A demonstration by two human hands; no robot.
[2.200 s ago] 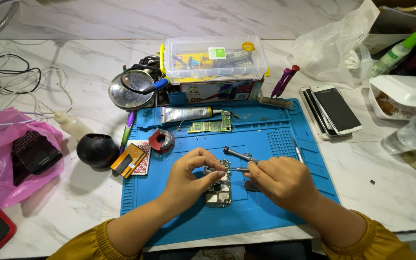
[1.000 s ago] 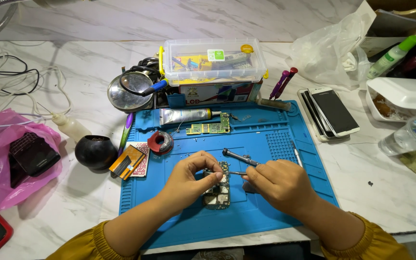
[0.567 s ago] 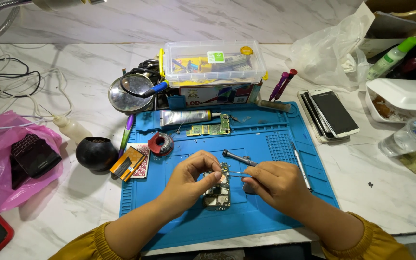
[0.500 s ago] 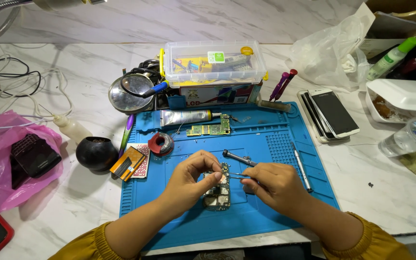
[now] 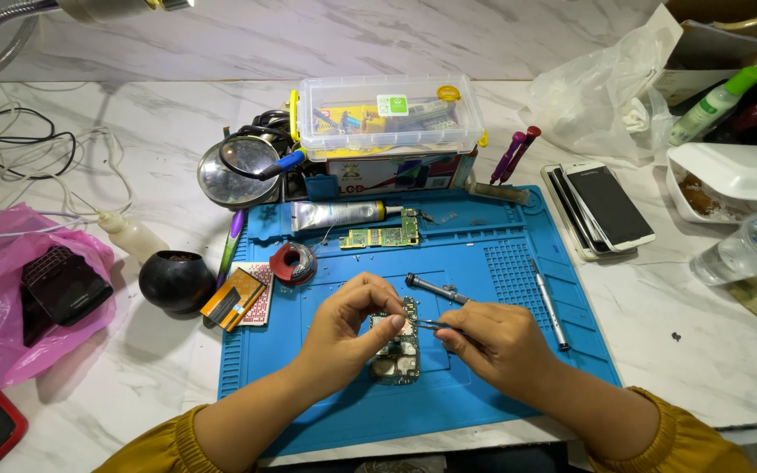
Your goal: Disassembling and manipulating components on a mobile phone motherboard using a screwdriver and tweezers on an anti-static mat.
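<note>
Near the front of the blue mat (image 5: pixel 501 263), the left hand (image 5: pixel 343 328) pinches the circuit board (image 5: pixel 399 350), fingers closed on its upper edge, while the right hand (image 5: pixel 497 342) grips tweezers (image 5: pixel 427 324) whose tips meet the board (what they hold is too small to tell). Just beyond lies a screwdriver (image 5: pixel 435 289). Farther off sit a solder roll (image 5: pixel 293 263), a second board (image 5: pixel 385 235) and a glue tube (image 5: pixel 335 215). A clear parts box (image 5: pixel 387 114) stands at the far edge, phones (image 5: pixel 602 206) to the right.

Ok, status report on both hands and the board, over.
Left hand pinching circuit board on blue mat. Right hand holding tweezers to it. Screwdriver lies just behind.
</note>
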